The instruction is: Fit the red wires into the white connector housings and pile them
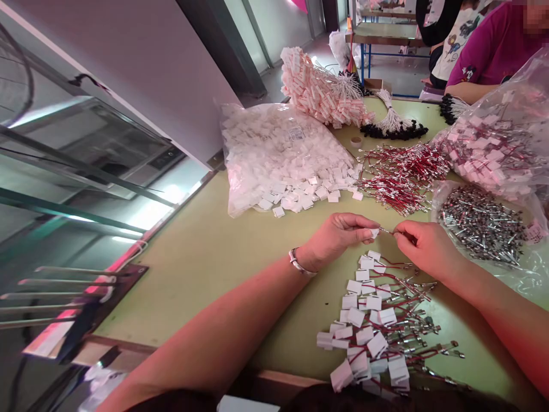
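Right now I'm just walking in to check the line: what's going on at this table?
A person's left hand pinches a small white housing while the right hand holds a wire terminal at it. Finished red-wired pieces lie below the hands; a bag of white housings sits beyond.

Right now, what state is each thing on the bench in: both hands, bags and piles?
Left hand: pinching a small white plastic housing.
Right hand: pinching a thin metal-tipped wire at the housing.
Clear plastic bag of white housings: open, contents spilling onto the table.
Clear bag of grey metal parts: open.
Pile of red wires with white housings: loose near the table edge.
Loose red wires: heaped, unbagged.
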`<state>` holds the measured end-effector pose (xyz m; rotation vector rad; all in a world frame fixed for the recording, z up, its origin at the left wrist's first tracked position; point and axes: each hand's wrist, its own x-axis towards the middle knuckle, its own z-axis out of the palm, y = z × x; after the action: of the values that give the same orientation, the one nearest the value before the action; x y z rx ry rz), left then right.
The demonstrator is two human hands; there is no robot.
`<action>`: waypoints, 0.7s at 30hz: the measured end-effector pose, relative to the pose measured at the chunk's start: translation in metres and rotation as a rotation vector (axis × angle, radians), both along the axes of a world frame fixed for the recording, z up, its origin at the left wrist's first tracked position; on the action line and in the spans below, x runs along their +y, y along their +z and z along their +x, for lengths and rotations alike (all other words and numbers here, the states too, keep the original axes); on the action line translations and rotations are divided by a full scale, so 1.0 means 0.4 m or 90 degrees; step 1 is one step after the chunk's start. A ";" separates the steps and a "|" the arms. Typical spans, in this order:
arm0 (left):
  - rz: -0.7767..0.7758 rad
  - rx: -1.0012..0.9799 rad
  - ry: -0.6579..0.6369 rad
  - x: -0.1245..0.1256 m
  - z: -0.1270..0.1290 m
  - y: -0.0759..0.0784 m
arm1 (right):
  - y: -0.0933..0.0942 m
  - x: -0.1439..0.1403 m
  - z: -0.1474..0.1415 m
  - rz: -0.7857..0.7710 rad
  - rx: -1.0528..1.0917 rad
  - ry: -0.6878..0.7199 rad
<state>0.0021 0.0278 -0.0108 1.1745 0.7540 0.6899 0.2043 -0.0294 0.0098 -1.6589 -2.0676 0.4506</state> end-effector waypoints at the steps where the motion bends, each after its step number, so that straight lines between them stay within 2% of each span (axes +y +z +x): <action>1: 0.000 0.007 0.000 -0.002 0.003 0.001 | -0.001 -0.002 -0.001 0.017 -0.030 0.006; 4: 0.012 -0.005 0.009 -0.005 0.012 -0.003 | 0.002 -0.010 -0.004 0.061 -0.062 0.002; 6: 0.016 -0.030 0.019 -0.001 0.013 -0.008 | 0.006 -0.014 -0.004 0.067 -0.025 -0.015; 10: 0.010 -0.057 0.023 0.012 0.003 -0.011 | 0.009 -0.013 0.000 -0.013 0.108 0.013; 12: 0.006 -0.057 0.000 0.016 -0.002 -0.008 | 0.007 -0.010 0.002 -0.039 0.127 0.024; 17: -0.003 -0.044 -0.037 0.012 -0.002 0.003 | 0.001 -0.010 0.006 -0.029 0.079 0.030; 21: 0.002 -0.038 -0.026 0.012 0.001 0.001 | 0.000 -0.019 0.003 0.067 -0.040 0.075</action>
<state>0.0023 0.0325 -0.0104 1.1637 0.6780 0.6896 0.2054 -0.0369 0.0099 -1.5140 -2.2037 0.3254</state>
